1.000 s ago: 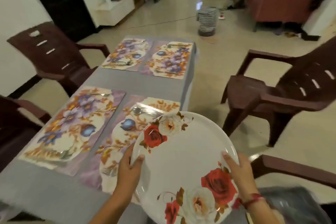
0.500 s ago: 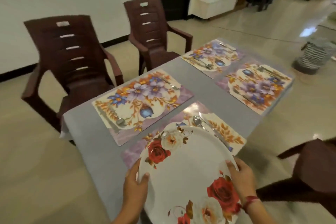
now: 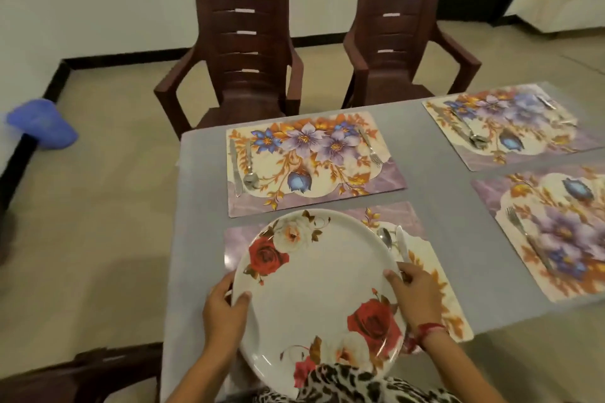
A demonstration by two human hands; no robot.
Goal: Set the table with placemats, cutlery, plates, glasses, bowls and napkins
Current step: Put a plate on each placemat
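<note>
Head view: I see four placemats (image 3: 314, 160) with cutlery (image 3: 248, 167) laid on the worktop (image 3: 438, 193). Left hand (image 3: 222, 311) and right hand (image 3: 414, 296) each grip the plate (image 3: 314, 291) above the near mat. Glasses, bowls, napkins remain.

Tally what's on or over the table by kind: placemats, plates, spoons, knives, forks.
Placemats: 4
Plates: 1, held in both hands
Spoons: 3
Knives: 2
Forks: 2 clear; the far mat's is blurred
Total: 12
</note>
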